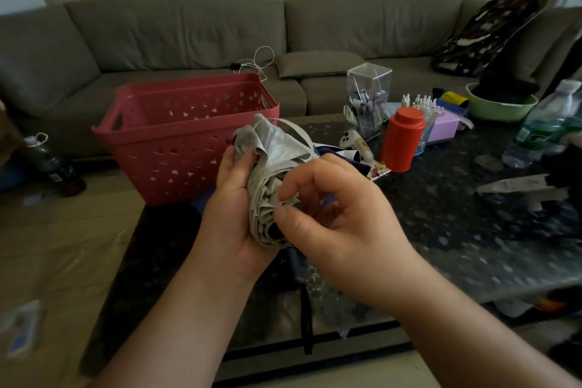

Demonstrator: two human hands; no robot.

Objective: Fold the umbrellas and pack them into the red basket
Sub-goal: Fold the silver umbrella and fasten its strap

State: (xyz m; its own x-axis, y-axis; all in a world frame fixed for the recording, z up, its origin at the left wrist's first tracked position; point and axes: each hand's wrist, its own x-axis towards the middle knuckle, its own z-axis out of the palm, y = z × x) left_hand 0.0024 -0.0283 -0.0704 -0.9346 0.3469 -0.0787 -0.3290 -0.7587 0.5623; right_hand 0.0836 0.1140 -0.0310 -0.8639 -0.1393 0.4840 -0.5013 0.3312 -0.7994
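Grey umbrella (271,179) bundled upright, long axis running away from wrists. Left hand (234,214) wrapped round canopy; right hand (333,224) fingers (291,194) pinching a fold. Red basket (185,132) just beyond left fingers, empty as far as visible.

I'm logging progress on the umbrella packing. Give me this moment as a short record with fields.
left hand: left hand grips the grey umbrella from the side
right hand: right hand pinches its bunched canopy cloth
umbrella state: collapsed, cloth still loose, strap hanging free
basket: red basket stands on the table's far left corner, nothing visible inside
second umbrella: dark umbrella lies on the table behind the hands
stage: folding, nothing packed yet
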